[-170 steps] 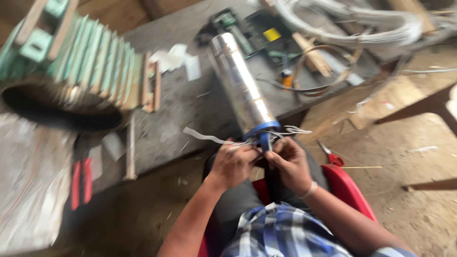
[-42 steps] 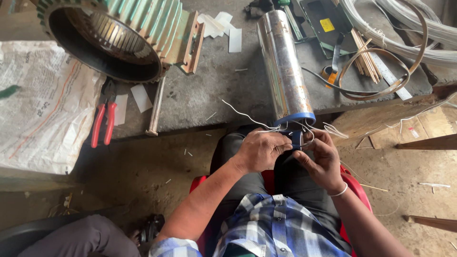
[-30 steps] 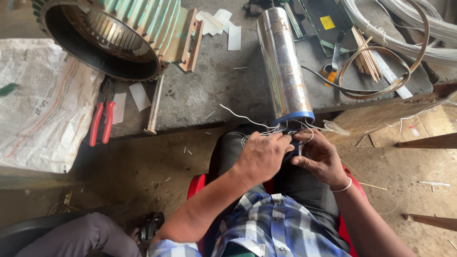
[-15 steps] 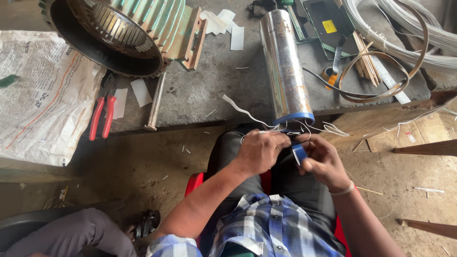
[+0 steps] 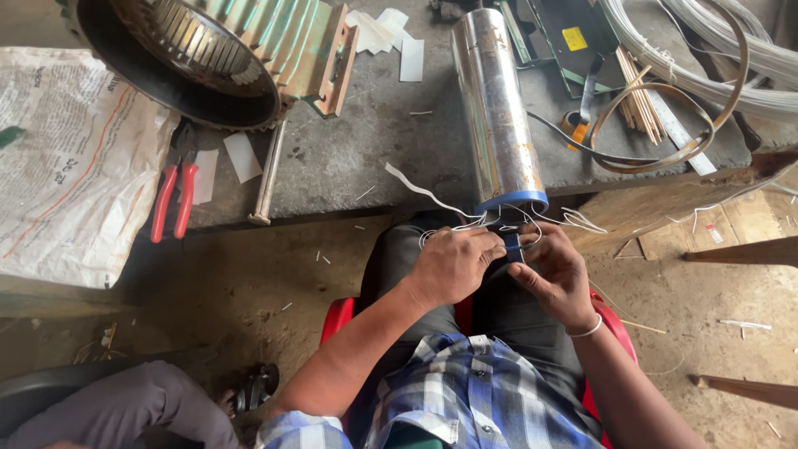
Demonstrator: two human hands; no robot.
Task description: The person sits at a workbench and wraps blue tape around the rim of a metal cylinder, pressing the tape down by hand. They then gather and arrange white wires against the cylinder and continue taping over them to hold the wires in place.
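Since half a second ago not much has shifted, both hands are still bunched together at the near end of the steel cylinder [image 5: 497, 108], only the left hand [image 5: 453, 264] has slid a bit closer over the small blue piece [image 5: 512, 245] so the two hands now nearly touch. That left hand is curled shut with its fingertips pinched on the thin white wires [image 5: 532, 223] coming out of the cylinder's blue-ringed end, and the right hand [image 5: 559, 274] is cupped under and around the blue piece, fingers closed on it. Can't tell exactly which wire each finger has. The cylinder lies on its side on the grey counter [image 5: 366, 150], its blue rim right at the counter's front edge, just above the person's lap. Over to the left there's a big ribbed motor housing [image 5: 216, 58] with red-handled pliers [image 5: 172, 202] lying below it, next to a sheet of newspaper [image 5: 66, 166]. White paper slips [image 5: 391, 37] sit behind the cylinder, and to its right a curled metal band [image 5: 690, 125] lies by a bundle of white cable [image 5: 723, 50]. The person sits on a red chair [image 5: 341, 316]
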